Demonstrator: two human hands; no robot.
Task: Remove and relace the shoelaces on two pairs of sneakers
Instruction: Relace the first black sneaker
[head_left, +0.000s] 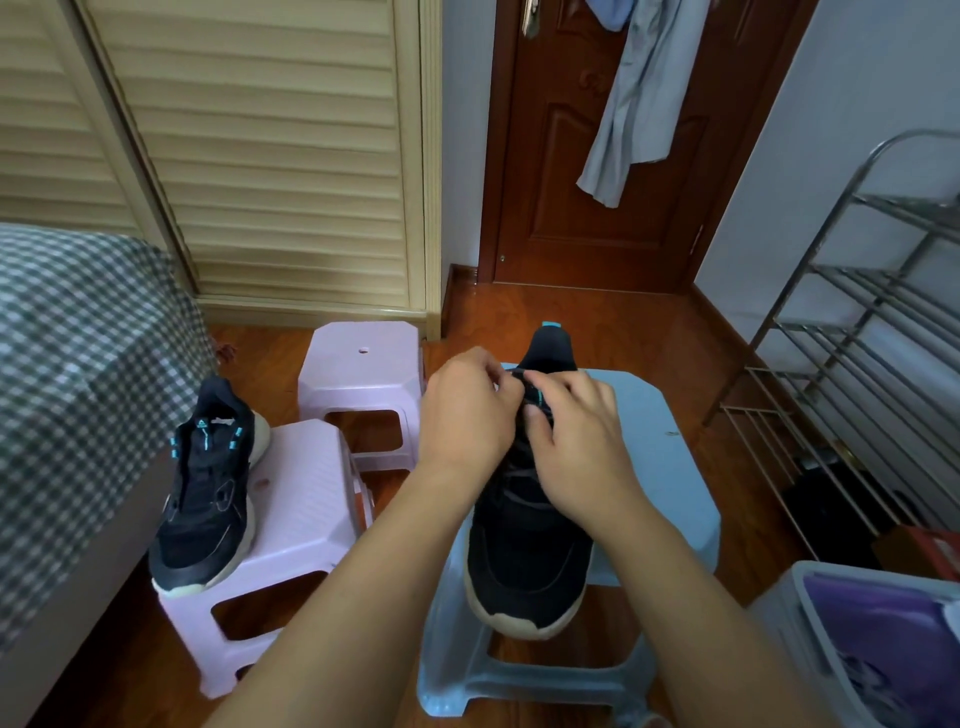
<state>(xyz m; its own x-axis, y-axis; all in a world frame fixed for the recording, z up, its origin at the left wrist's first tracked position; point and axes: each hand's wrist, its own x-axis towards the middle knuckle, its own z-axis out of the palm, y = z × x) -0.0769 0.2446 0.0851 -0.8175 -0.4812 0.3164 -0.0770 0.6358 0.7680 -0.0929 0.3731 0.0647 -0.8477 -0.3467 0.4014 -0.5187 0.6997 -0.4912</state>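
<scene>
Black mesh sneaker with cream sole (524, 545) lies along the middle of the pale blue plastic stool (670, 467), toe overhanging the near edge. Left hand (462, 410) and right hand (582, 441) both pinch the dark lace (519, 475) at the top eyelets. Step judged: working the upper lacing, undoing or finishing unclear. Next move needs the lace end fed cleanly through an eyelet. Count: two black sneakers, the second (208, 488) on the near pink plastic stool (301, 519); two pink stools, one blue.
</scene>
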